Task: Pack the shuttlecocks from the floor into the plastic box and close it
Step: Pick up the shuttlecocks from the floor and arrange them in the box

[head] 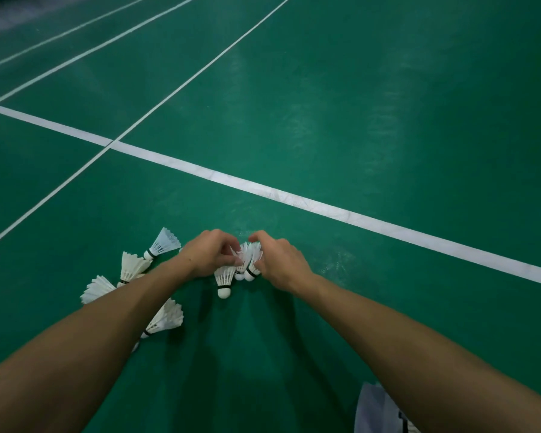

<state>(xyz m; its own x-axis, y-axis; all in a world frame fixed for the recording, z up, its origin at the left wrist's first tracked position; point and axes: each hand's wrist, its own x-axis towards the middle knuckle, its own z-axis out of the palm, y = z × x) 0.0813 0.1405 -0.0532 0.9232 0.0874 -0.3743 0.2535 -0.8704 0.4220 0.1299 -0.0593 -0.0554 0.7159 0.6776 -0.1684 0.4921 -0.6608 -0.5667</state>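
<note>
- The fingers (228, 256) of the left hand (208, 257) are curled shut on a bunch of shuttlecocks (242, 264), and the right hand (278, 260) is closed on the same bunch from the other side, its fingers pinching the feather ends.
- The bunch is held just above the floor (356, 120), between the two hands; three cork heads can be counted, pointing down and toward the person, with one shuttle (225, 281) hanging lower than the rest under the left hand.
- The step in hand is judged to be gathering: the shuttles are being collected and lined up into a handful (not yet packed).
- Loose shuttles (132, 264) are seen on the floor to the left, under and beside the left forearm; at least four are scattered there, some partly hidden.
- The box cannot be identified with any certainty; a pale, translucent object (374, 407) at the bottom edge, under the right forearm, may be part of it.
- For the next move, a firm hold on the bunch is called for, so that the low shuttle is not dropped, before it is carried to the box or the loose ones are picked up.
</note>
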